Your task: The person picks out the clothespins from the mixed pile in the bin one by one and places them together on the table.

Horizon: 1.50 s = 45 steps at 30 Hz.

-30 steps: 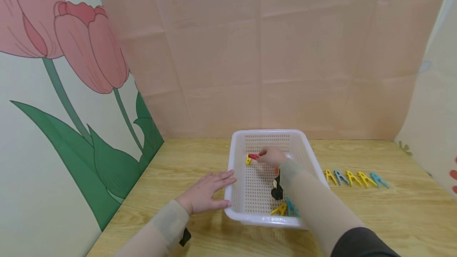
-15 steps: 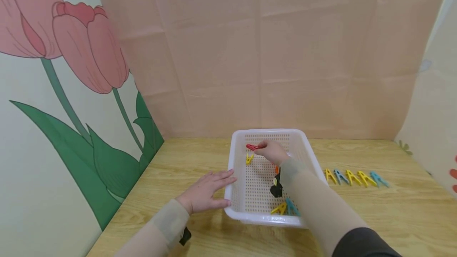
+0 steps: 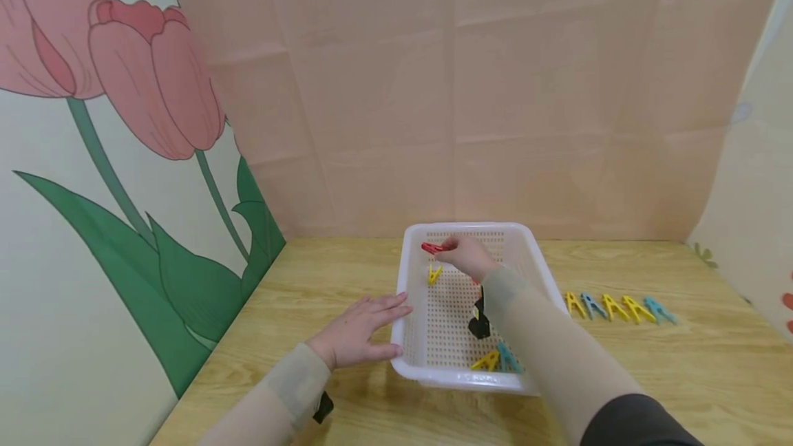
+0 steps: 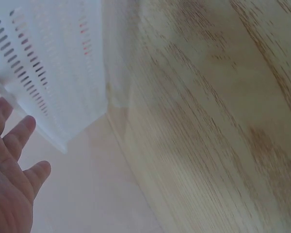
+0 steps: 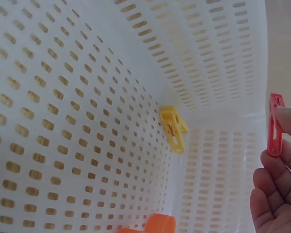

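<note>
My right hand (image 3: 469,257) pinches a red clothespin (image 3: 431,248) between thumb and fingers, above the far end of a white plastic basket (image 3: 458,381). In the right wrist view the red clothespin (image 5: 275,124) is at the right, level with the basket's rim. A yellow clothespin (image 5: 172,128) lies on the basket floor below it. My left hand (image 3: 359,332) has its fingers extended, touching the basket's left rim. Nearer the front, a yellow clothespin (image 3: 486,361) and a blue clothespin (image 3: 508,358) lie inside the basket. An orange object (image 5: 160,223) shows only in part.
On the wooden table (image 3: 700,377), right of the basket, several clothespins stand in a row, ending with a blue clothespin (image 3: 660,310). A pinkish sheet (image 3: 495,88) hangs behind the table. A wall with painted tulips (image 3: 155,81) borders the left side.
My right hand has lifted the red clothespin up and away from the yellow one, toward the basket's far end. The left hand stays at the rim.
</note>
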Tool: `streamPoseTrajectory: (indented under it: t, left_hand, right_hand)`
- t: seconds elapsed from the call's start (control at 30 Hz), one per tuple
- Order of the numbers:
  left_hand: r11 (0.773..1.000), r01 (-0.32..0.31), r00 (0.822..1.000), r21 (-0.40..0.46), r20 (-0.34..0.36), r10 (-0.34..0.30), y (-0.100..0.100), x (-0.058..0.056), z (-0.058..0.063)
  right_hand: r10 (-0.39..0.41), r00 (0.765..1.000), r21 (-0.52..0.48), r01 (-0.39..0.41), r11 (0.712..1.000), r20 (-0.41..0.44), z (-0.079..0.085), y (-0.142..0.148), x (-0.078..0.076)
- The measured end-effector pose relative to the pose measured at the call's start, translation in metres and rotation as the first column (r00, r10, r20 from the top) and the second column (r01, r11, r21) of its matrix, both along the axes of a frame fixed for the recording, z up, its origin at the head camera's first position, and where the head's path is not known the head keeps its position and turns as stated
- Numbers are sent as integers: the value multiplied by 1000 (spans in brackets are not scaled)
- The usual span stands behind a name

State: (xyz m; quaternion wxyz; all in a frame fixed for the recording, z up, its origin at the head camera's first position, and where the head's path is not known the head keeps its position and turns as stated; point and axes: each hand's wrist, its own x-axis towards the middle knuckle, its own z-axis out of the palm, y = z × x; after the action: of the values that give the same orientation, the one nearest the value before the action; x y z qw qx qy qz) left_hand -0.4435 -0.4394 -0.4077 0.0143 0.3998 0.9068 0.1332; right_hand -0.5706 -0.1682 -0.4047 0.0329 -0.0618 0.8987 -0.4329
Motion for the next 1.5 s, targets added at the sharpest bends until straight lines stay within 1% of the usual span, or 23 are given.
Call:
streamPoseTrajectory:
  t: [0.1, 0.23, 0.33, 0.5, 0.6, 0.83, 1.0, 1.1, 1.3, 1.5]
  left_hand:
    - [1000, 0, 1000, -5, -4, 0, 0, 0, 0]
    - [1000, 0, 1000, -4, -4, 0, 0, 0, -1]
    - [1000, -3, 1000, -6, 0, 3, -1, -1, -1]
    - [1000, -6, 1000, -3, 12, 6, -1, -1, 0]
    - [1000, 2, 1000, 2, 22, -2, -4, 2, 1]
    - [1000, 16, 1000, 2, 23, -16, -12, 6, 0]
    - [1000, 25, 999, 3, 28, -25, -18, 9, -2]
    - [1000, 28, 999, 5, 26, -28, -19, 10, -1]
    - [999, 34, 999, 7, 36, -34, -21, 13, 1]
    - [999, 35, 998, 5, 46, -35, -25, 14, 1]
  right_hand:
    - [6, 1000, -18, -6, 1000, -14, 4, -2, 1]
    - [-10, 1000, -26, 10, 1000, -8, 8, -2, 2]
    - [-22, 1000, -15, 22, 1000, -8, 12, -2, 2]
    - [-5, 999, 29, 6, 1000, -42, 18, -1, 4]
    - [-4, 999, 51, 7, 999, -52, 22, -3, 11]
    - [-28, 1000, 46, 29, 999, -14, 32, -8, 30]
    - [-15, 1000, 74, 17, 997, -27, 38, -11, 41]
    - [-3, 1000, 86, 5, 996, -20, 44, -10, 45]
    - [5, 1000, 78, -5, 997, 1, 54, -9, 53]
    - [31, 998, 112, -25, 993, -56, 61, -6, 61]
